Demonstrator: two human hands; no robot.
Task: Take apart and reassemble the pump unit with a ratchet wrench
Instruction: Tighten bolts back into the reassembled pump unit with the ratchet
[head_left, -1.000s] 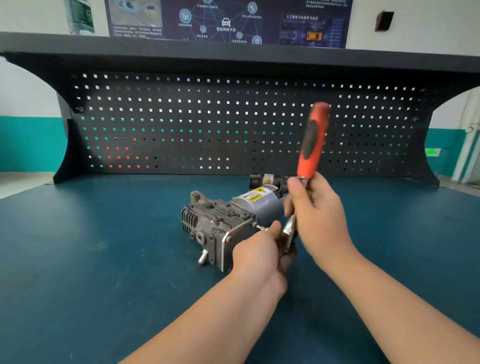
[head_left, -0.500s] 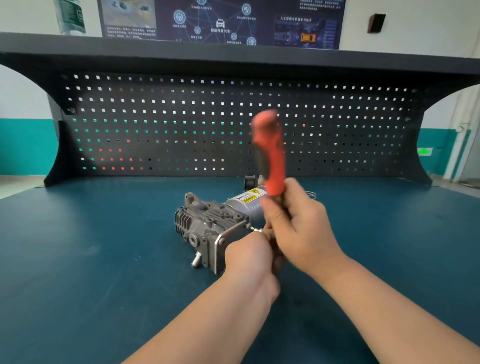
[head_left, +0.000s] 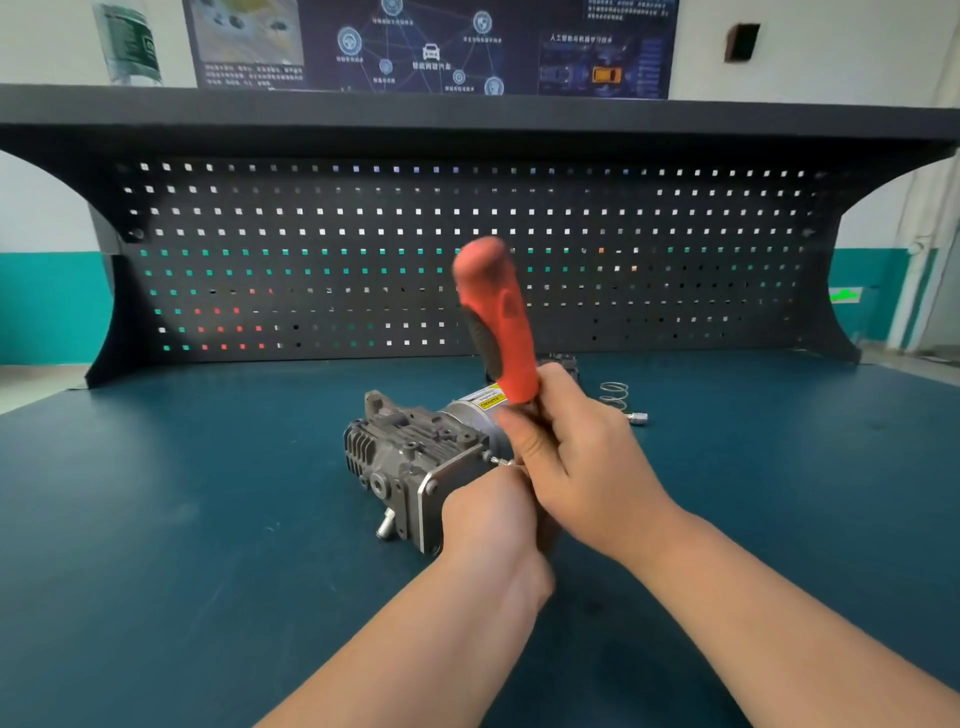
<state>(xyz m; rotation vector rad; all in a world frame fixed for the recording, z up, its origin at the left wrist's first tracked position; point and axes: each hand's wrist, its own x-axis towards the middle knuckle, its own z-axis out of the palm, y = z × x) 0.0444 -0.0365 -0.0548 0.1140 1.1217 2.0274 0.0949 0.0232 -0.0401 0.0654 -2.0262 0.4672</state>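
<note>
The grey metal pump unit (head_left: 415, 457) lies on its side on the blue bench top, finned head to the left, motor can with a yellow label behind. My right hand (head_left: 576, 457) grips the ratchet wrench (head_left: 498, 322) by its red and black handle, which stands nearly upright and leans left. My left hand (head_left: 488, 514) is curled at the pump's right end plate, around the wrench head, which it hides. A small bolt end (head_left: 498, 460) shows just above my left hand.
A wire spring (head_left: 614, 396) and a small metal fitting (head_left: 638, 418) lie on the bench top (head_left: 208, 519) behind my right hand. A dark part (head_left: 563, 361) sits behind the pump. The black pegboard (head_left: 363, 249) closes the bench's far side.
The wrench handle swung from leaning right to leaning left, my right hand turning with it. My left hand stayed at the wrench head. The pump did not shift on the bench.
</note>
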